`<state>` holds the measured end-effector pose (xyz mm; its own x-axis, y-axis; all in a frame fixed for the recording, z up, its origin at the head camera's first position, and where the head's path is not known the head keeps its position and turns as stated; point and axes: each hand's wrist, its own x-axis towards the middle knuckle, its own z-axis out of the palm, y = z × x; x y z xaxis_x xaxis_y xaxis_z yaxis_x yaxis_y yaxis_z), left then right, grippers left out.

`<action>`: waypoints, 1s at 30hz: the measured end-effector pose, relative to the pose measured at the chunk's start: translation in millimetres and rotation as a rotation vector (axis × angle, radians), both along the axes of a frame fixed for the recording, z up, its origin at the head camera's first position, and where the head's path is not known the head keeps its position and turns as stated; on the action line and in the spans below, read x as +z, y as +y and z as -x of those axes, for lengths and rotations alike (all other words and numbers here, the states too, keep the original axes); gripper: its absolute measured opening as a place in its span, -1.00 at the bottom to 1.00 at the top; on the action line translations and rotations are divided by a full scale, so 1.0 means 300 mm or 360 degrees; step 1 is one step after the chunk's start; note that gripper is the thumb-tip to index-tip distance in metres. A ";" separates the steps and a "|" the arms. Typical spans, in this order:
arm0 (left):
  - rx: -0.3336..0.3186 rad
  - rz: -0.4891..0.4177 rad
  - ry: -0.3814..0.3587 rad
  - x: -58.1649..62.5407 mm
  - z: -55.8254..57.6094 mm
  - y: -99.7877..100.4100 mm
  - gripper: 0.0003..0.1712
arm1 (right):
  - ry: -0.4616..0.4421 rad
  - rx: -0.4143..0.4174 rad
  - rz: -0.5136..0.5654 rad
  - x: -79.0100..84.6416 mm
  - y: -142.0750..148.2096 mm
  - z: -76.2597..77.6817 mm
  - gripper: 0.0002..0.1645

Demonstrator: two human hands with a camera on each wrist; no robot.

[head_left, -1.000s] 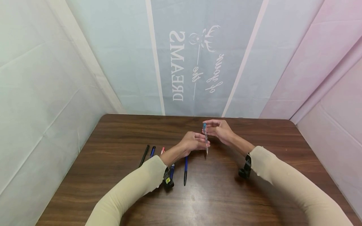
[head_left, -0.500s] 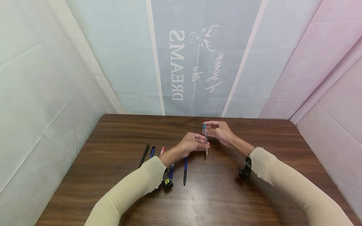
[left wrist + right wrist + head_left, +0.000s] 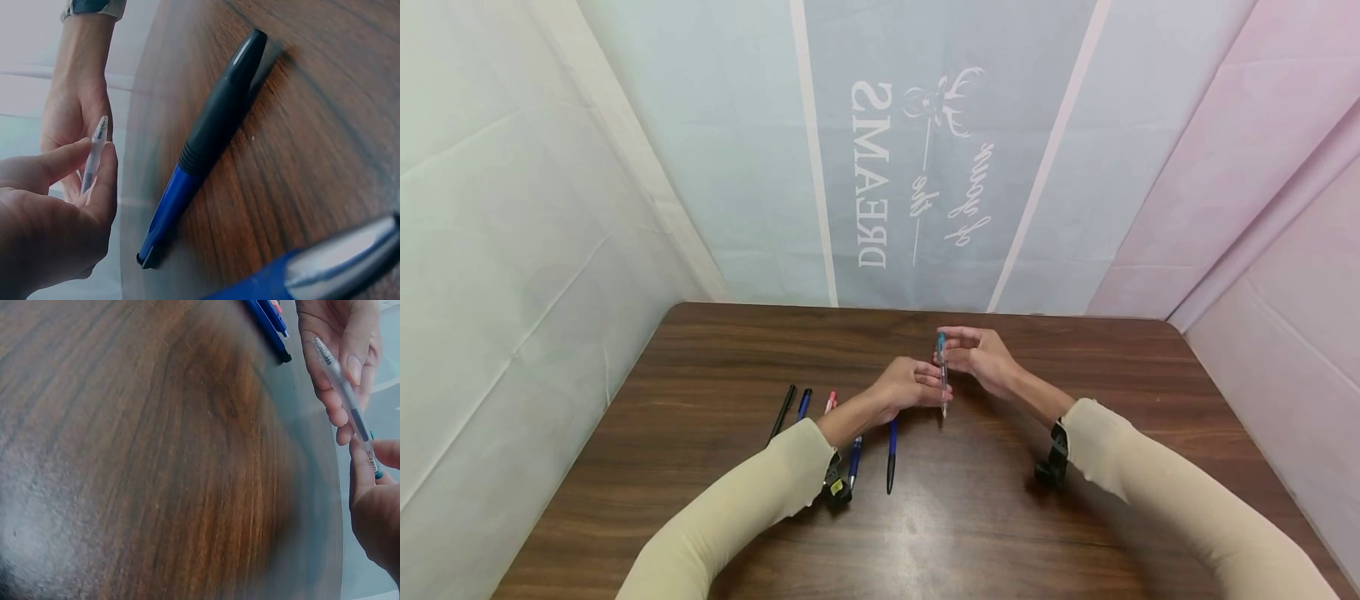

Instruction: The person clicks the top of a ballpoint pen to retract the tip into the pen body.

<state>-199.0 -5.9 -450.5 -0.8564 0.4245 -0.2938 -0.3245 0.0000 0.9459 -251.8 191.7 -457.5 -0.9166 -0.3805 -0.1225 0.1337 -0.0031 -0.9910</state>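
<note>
A clear-barrelled pen with a teal clip end is held upright above the table, its tip pointing down. My left hand pinches it near the tip between thumb and finger, plainly seen in the left wrist view. Up at the teal end, my right hand grips it with thumb and fingers; the right wrist view shows this pen spanning both hands. Closest to my left hand on the table lies a blue pen with a black grip, its upper end hidden by that hand.
Left of it, partly under my left forearm, lie another blue pen, a red-ended pen, a blue pen with a dark end and a black pen. The wooden table ends at a printed cloth backdrop.
Both hands, with the clear pen between them, have come slightly nearer to me and down. Their hold on it looks the same, and the other pens lie where they were.
</note>
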 end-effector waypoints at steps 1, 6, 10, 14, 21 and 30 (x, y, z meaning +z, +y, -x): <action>-0.0006 0.0002 0.0007 0.000 -0.001 -0.002 -0.53 | 0.0002 0.0003 0.0003 0.001 -0.001 -0.002 -0.33; -0.0038 0.0017 0.0031 0.001 -0.008 -0.012 -0.53 | 0.0016 0.0003 0.0009 0.001 -0.007 -0.012 -0.33; -0.0051 0.0032 0.0022 -0.002 -0.014 -0.019 -0.53 | -0.0010 -0.0009 0.0009 0.005 -0.012 -0.026 -0.32; -0.0060 0.0061 0.0018 -0.003 -0.023 -0.027 -0.51 | -0.0024 -0.0011 0.0019 0.006 -0.018 -0.039 -0.31; -0.0138 0.0248 0.0107 0.006 -0.038 -0.039 -0.50 | -0.0022 -0.0013 0.0035 -0.004 -0.019 -0.062 -0.31; -0.0217 0.0445 0.0228 0.022 -0.061 -0.057 -0.50 | -0.0006 -0.0039 0.0018 -0.012 -0.030 -0.090 -0.30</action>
